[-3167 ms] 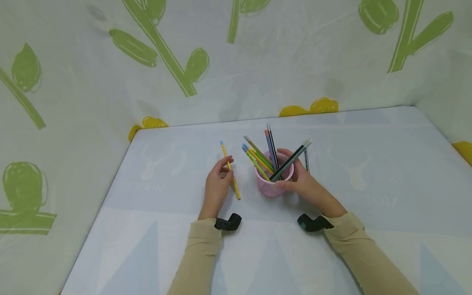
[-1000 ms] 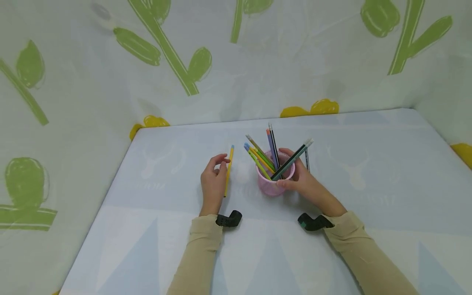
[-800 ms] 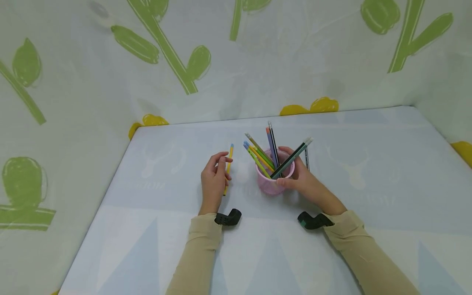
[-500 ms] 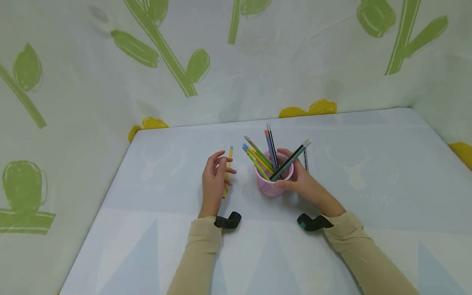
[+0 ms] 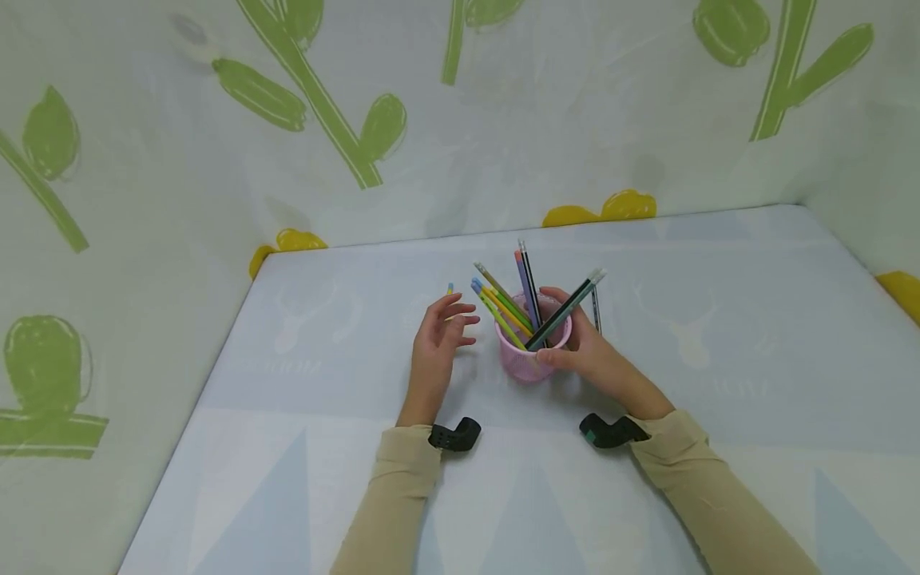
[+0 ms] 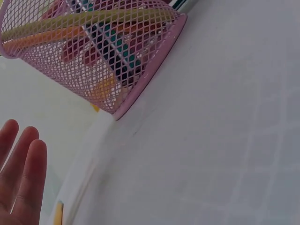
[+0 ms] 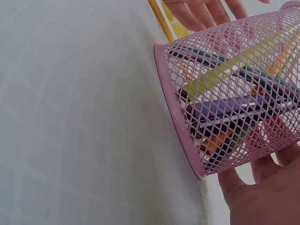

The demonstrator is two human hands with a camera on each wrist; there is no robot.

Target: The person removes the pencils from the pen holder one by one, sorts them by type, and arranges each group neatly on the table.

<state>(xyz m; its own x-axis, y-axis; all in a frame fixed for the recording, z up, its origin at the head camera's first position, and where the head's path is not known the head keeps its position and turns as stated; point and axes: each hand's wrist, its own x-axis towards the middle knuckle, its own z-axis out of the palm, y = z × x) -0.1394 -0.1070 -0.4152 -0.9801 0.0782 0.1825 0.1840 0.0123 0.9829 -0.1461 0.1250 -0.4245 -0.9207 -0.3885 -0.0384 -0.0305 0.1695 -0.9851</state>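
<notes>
In the head view a pink mesh pencil cup (image 5: 528, 365) stands on the table, full of several pencils leaning different ways. My right hand (image 5: 592, 351) grips its right side, thumb at the front of the rim. My left hand (image 5: 437, 343) is left of the cup, fingers loosely spread toward it with nothing between them. Beyond that hand lies a yellow pencil (image 5: 450, 288) with a blue end, mostly hidden behind the fingers. The left wrist view shows the left fingers (image 6: 29, 173) apart from the mesh cup (image 6: 93, 56). The right wrist view has the right hand (image 7: 267, 199) around the cup.
A dark patterned pencil (image 5: 596, 310) lies on the table (image 5: 345, 335) just beyond the right hand. Dark devices (image 5: 456, 435) are strapped at both wrists. Behind the table's back edge rises a pale wall (image 5: 575, 120) with green plant prints.
My left hand has let go of the yellow pencil it held earlier and shifted right toward the cup. That pencil has turned on the table. My right hand keeps its grip.
</notes>
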